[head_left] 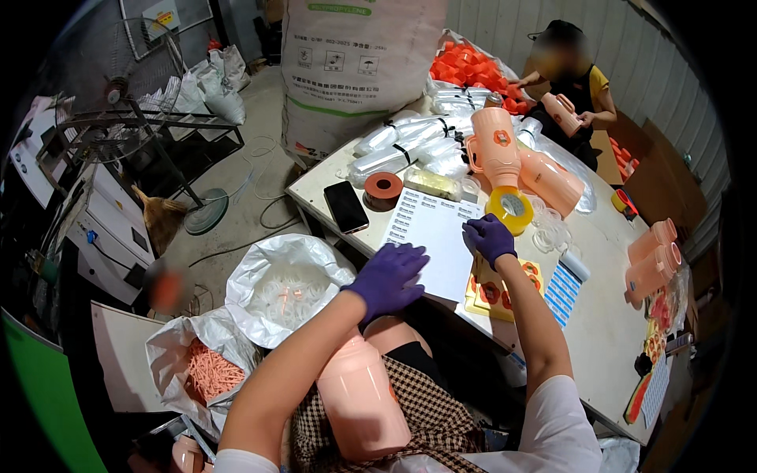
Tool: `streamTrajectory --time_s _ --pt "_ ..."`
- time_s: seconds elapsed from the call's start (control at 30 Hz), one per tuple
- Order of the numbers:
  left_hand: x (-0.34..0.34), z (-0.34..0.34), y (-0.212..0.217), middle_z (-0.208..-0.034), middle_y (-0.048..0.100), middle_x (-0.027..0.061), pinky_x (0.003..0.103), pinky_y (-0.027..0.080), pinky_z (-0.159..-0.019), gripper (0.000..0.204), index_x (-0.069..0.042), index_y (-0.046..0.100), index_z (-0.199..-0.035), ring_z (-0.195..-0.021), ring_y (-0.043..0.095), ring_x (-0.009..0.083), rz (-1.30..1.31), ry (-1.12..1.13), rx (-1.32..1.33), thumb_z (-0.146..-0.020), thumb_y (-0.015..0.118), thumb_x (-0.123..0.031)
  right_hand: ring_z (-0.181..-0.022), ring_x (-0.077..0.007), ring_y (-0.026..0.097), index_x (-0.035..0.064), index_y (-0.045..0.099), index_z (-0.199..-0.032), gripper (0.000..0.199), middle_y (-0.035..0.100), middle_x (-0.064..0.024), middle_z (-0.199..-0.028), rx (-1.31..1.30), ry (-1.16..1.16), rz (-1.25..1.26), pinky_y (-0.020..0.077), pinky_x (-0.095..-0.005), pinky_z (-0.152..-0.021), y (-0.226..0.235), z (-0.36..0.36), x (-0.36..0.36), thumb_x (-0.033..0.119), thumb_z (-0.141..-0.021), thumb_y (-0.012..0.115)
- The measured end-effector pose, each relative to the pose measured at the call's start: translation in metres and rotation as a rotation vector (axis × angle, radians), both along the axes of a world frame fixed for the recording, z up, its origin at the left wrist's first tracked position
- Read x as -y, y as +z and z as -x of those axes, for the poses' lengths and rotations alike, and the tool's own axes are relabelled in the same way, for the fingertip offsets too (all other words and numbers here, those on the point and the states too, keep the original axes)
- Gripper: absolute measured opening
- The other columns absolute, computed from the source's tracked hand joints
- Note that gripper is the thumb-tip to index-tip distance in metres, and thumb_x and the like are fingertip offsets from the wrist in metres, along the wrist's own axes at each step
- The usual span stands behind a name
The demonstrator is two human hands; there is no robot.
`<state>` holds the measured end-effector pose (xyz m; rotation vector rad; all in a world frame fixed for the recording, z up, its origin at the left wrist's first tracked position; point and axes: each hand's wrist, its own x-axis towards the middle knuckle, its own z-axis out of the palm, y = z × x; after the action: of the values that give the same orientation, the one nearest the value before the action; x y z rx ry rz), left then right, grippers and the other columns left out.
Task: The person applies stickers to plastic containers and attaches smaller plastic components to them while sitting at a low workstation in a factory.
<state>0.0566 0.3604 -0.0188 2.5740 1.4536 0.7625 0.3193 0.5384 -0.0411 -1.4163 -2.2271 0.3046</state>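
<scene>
Both my hands wear purple gloves. My left hand (388, 277) lies flat with its fingers spread on the near edge of a white sheet of small labels (434, 236). My right hand (489, 238) pinches at the sheet's right edge with curled fingers; whether a label is between them is too small to tell. A peach plastic jug body (361, 402) rests on my lap below the table edge. Beyond the sheet stand a yellow tape roll (509, 208) and an upright peach jug (495, 145).
On the white table (599, 331) lie a black phone (345, 206), a brown tape roll (383, 189), flower sticker sheets (493, 293), wrapped clear parts and more peach jugs (651, 265). Another person (569, 79) works at the far end. Open bags (285, 285) of small parts sit on the floor to my left.
</scene>
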Motion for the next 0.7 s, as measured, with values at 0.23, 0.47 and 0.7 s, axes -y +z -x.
streamTrajectory --time_s 0.23,0.47,0.7 --pt "-0.044 -0.011 -0.003 -0.151 0.046 0.0128 0.049 0.032 -0.113 0.059 -0.009 0.052 -0.140 -0.138 0.044 0.0294 0.433 -0.070 -0.357 -0.088 0.058 -0.034 -0.085 -0.0309 0.066 0.0252 0.077 -0.105 0.027 0.065 -0.0112 -0.097 0.137 0.030 -0.012 0.0530 -0.0420 -0.078 0.001 0.001 -0.014 0.042 -0.091 0.061" --pt "-0.072 -0.059 0.006 -0.151 0.046 0.0104 0.050 0.035 -0.110 0.053 -0.009 0.055 -0.135 -0.136 0.045 0.0290 0.315 -0.213 -0.383 -0.088 0.057 -0.036 -0.104 -0.0229 0.069 0.0041 0.070 -0.121 0.035 0.072 -0.0144 -0.117 -0.278 0.062 0.084 0.0529 -0.0360 -0.089 -0.034 -0.116 -0.110 0.021 -0.096 0.053" --pt "0.011 0.029 0.018 -0.142 0.056 0.0126 0.034 0.051 -0.095 0.048 -0.008 0.055 -0.139 -0.113 0.064 0.0245 0.474 0.023 0.650 -0.095 0.059 -0.026 -0.085 -0.0300 0.064 0.0014 0.068 -0.123 0.034 0.064 -0.0155 -0.096 -0.187 0.429 -0.368 0.0509 -0.0364 -0.078 0.081 0.036 0.183 0.000 -0.089 0.063"
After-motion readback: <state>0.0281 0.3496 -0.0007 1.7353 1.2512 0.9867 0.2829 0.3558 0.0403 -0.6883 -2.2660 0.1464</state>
